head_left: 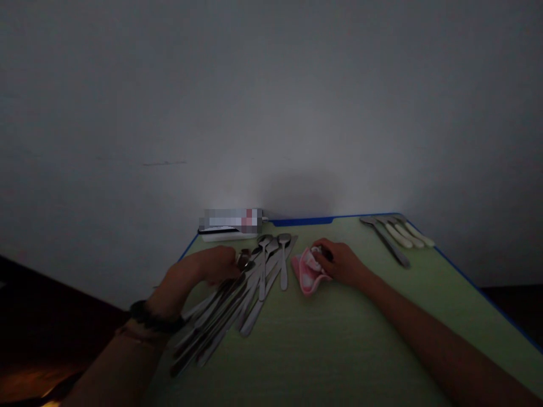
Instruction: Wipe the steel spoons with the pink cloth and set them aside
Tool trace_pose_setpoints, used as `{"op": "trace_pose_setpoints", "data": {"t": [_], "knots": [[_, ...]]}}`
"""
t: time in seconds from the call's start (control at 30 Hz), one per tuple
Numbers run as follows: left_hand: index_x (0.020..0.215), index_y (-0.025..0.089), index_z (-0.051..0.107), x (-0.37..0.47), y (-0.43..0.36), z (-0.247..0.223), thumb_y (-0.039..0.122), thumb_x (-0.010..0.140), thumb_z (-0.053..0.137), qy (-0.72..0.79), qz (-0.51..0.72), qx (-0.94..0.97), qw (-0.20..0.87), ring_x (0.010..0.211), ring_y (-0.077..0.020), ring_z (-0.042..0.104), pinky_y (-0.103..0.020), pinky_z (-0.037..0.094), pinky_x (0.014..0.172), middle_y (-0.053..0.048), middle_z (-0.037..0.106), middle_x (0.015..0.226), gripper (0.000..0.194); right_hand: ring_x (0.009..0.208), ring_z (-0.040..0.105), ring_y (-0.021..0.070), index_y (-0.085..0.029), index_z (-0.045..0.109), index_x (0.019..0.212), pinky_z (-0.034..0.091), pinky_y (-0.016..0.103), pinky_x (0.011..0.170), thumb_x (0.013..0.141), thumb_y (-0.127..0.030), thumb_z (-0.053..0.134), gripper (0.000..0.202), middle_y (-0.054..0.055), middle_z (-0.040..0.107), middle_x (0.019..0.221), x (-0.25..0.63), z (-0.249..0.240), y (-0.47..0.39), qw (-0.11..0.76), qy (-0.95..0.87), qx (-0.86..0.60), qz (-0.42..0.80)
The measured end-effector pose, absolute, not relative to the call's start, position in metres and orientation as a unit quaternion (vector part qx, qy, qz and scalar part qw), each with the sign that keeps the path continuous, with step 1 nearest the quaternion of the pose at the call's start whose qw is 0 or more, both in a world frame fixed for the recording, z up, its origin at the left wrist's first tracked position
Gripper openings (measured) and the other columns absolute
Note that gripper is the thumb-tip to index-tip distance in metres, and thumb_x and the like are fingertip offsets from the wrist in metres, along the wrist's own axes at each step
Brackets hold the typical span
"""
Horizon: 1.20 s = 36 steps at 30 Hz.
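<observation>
My left hand (218, 265) is closed on a piece of metal cutlery (243, 258), whose end sticks out past the fingers, over the left edge of a cutlery pile. That pile of spoons and long-handled pieces (231, 308) lies fanned out on the pale green table (322, 350). Right of the pile, my right hand (337, 263) grips a crumpled pink and white cloth (309, 274), fingers pressed into its upper side. Between the hands, a spoon (284, 263) lies bowl-up beside the pile.
At the back right, several cutlery pieces with cream handles (405, 233) and a dark metal spoon (388, 244) lie side by side. A blurred-out device (231, 221) stands at the back left edge. A grey wall (297, 113) rises behind the blue-edged table.
</observation>
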State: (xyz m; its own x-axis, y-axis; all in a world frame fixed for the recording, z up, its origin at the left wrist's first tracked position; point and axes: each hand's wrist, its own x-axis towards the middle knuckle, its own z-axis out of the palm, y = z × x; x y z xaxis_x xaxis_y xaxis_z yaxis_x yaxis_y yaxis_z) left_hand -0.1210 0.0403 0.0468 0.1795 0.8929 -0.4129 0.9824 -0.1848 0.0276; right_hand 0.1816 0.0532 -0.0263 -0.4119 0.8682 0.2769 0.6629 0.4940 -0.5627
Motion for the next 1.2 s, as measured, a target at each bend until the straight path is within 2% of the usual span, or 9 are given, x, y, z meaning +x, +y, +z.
{"op": "trace_pose_setpoints", "data": {"t": [0.1, 0.2, 0.33, 0.63, 0.83, 1.0, 1.1, 1.2], "knots": [[0.068, 0.014, 0.065, -0.116, 0.043, 0.050, 0.029, 0.075, 0.046, 0.631, -0.110, 0.764, 0.083, 0.063, -0.0223, 0.062, -0.030, 0.043, 0.058, -0.013, 0.068, 0.073, 0.025, 0.060, 0.055, 0.0126, -0.019, 0.059, 0.099, 0.034, 0.023, 0.058, 0.087, -0.037, 0.044, 0.026, 0.001, 0.063, 0.069, 0.181, -0.026, 0.053, 0.276, -0.820, -0.464, 0.190], [0.084, 0.015, 0.064, -0.104, 0.040, 0.048, 0.041, 0.085, 0.037, 0.628, -0.074, 0.773, 0.050, 0.068, -0.0229, 0.062, -0.031, 0.042, 0.061, -0.014, 0.068, 0.082, 0.037, 0.059, 0.054, 0.0123, -0.019, 0.059, 0.099, 0.034, 0.023, 0.058, 0.087, -0.037, 0.044, 0.027, 0.001, 0.061, 0.067, 0.182, -0.026, 0.053, 0.276, -0.821, -0.463, 0.190], [0.086, 0.017, 0.063, -0.086, 0.033, 0.036, 0.059, 0.084, 0.036, 0.604, -0.055, 0.793, 0.051, 0.068, -0.0235, 0.062, -0.031, 0.042, 0.060, -0.013, 0.067, 0.084, 0.051, 0.058, 0.053, 0.0121, -0.019, 0.059, 0.098, 0.033, 0.023, 0.057, 0.088, -0.037, 0.043, 0.026, 0.000, 0.060, 0.065, 0.182, -0.024, 0.052, 0.278, -0.821, -0.460, 0.192], [0.074, 0.015, 0.064, -0.086, 0.036, 0.028, 0.042, 0.083, 0.043, 0.577, -0.072, 0.807, 0.101, 0.063, -0.0200, 0.060, -0.028, 0.041, 0.057, -0.010, 0.066, 0.072, 0.036, 0.057, 0.053, 0.0124, -0.020, 0.058, 0.098, 0.032, 0.024, 0.056, 0.087, -0.037, 0.045, 0.025, 0.000, 0.060, 0.065, 0.181, -0.026, 0.054, 0.280, -0.819, -0.462, 0.194], [0.067, 0.015, 0.064, -0.095, 0.033, 0.048, 0.043, 0.081, 0.046, 0.564, -0.071, 0.808, 0.156, 0.055, -0.0171, 0.057, -0.026, 0.038, 0.051, -0.008, 0.066, 0.064, 0.036, 0.058, 0.053, 0.0127, -0.020, 0.059, 0.099, 0.030, 0.024, 0.056, 0.087, -0.038, 0.045, 0.025, 0.000, 0.061, 0.065, 0.181, -0.027, 0.055, 0.277, -0.821, -0.460, 0.193], [0.061, 0.017, 0.059, -0.095, 0.027, 0.053, 0.043, 0.078, 0.049, 0.578, -0.088, 0.767, 0.263, 0.043, -0.0150, 0.052, -0.025, 0.034, 0.046, -0.003, 0.058, 0.048, 0.032, 0.058, 0.053, 0.0127, -0.020, 0.059, 0.097, 0.030, 0.025, 0.056, 0.087, -0.038, 0.045, 0.025, 0.001, 0.061, 0.066, 0.181, -0.027, 0.054, 0.283, -0.819, -0.458, 0.200], [0.060, 0.018, 0.056, -0.097, 0.026, 0.052, 0.041, 0.077, 0.049, 0.564, -0.072, 0.784, 0.250, 0.042, -0.0139, 0.049, -0.025, 0.031, 0.046, -0.001, 0.057, 0.049, 0.029, 0.057, 0.052, 0.0125, -0.020, 0.059, 0.097, 0.030, 0.025, 0.055, 0.085, -0.037, 0.046, 0.025, 0.000, 0.059, 0.064, 0.181, -0.027, 0.054, 0.289, -0.817, -0.453, 0.210], [0.060, 0.018, 0.054, -0.096, 0.029, 0.055, 0.037, 0.079, 0.047, 0.525, -0.017, 0.826, 0.206, 0.051, -0.0148, 0.050, -0.026, 0.032, 0.050, -0.002, 0.058, 0.058, 0.027, 0.057, 0.051, 0.0126, -0.020, 0.059, 0.094, 0.032, 0.026, 0.057, 0.082, -0.030, 0.047, 0.019, -0.001, 0.059, 0.066, 0.182, -0.027, 0.056, 0.313, -0.803, -0.448, 0.239]]}}
